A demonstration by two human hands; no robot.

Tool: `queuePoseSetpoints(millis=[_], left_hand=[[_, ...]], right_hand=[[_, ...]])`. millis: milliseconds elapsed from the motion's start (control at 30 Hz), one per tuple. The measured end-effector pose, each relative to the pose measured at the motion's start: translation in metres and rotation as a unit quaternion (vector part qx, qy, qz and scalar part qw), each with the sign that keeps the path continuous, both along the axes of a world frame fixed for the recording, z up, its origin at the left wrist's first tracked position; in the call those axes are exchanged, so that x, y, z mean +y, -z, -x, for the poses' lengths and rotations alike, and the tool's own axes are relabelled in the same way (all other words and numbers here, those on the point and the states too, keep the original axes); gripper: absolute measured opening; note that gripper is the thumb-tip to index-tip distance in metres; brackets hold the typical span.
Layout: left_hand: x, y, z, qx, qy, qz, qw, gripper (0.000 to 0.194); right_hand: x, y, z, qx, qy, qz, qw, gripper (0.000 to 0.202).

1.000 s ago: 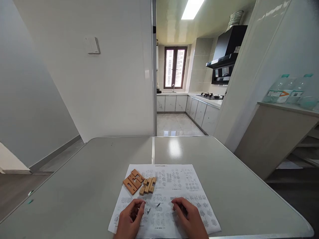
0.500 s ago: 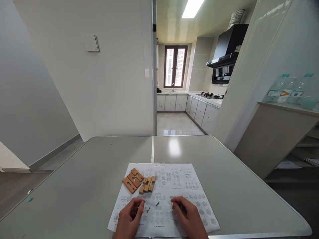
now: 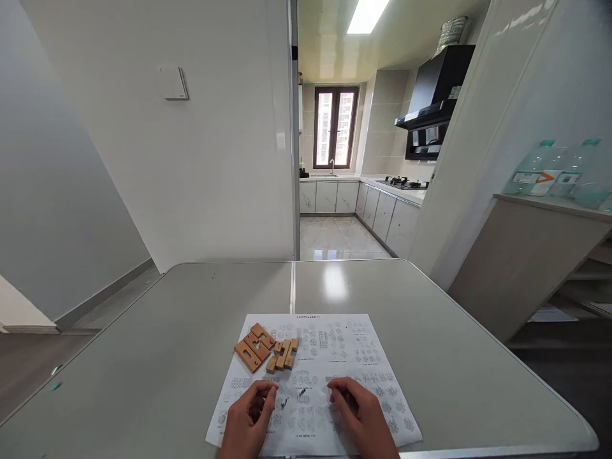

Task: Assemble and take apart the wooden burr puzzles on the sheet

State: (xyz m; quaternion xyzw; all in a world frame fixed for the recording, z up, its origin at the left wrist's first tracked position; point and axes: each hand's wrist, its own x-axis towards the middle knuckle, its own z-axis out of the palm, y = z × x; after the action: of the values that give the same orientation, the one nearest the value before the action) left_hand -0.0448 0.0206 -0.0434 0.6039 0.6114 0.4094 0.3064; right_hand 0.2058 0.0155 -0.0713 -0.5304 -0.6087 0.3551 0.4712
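Note:
A printed paper sheet (image 3: 306, 357) with rows of small diagrams lies on the grey table. On its upper left part rest brown flat wooden pieces (image 3: 248, 356) with cut-out slots and numbers. Touching or nearly touching them on the right are several lighter, narrow notched wooden pieces (image 3: 283, 355). My left hand (image 3: 250, 414) rests over the sheet's lower left, fingers curled with thumb and fingertips close together. My right hand (image 3: 359, 413) is over the lower right, curled the same way. Neither hand touches the wooden pieces. Nothing shows in either hand.
The grey table (image 3: 459, 382) has a metal seam (image 3: 293, 287) running away from me. A small green bit (image 3: 56, 386) lies near its left edge. Plastic bottles (image 3: 545, 172) stand on a shelf at the right. Beyond an open doorway is a kitchen.

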Motion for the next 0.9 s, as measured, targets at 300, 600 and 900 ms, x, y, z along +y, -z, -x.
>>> queuePoseSetpoints(millis=[300, 600, 900], left_hand=[[-0.001, -0.0025, -0.0008, 0.005, 0.004, 0.0, 1.0, 0.049], [-0.0002, 0.0029, 0.0022, 0.008, 0.008, -0.001, 1.0, 0.046], [0.0006, 0.0054, 0.0033, 0.016, 0.009, 0.003, 1.0, 0.048]], right_hand=[[0.001, 0.0006, -0.0018, 0.007, -0.007, -0.001, 1.0, 0.037], [0.0005, 0.0033, -0.0013, 0.0, -0.012, 0.013, 1.0, 0.037], [0.0019, 0.0078, -0.002, -0.013, -0.016, 0.019, 1.0, 0.034]])
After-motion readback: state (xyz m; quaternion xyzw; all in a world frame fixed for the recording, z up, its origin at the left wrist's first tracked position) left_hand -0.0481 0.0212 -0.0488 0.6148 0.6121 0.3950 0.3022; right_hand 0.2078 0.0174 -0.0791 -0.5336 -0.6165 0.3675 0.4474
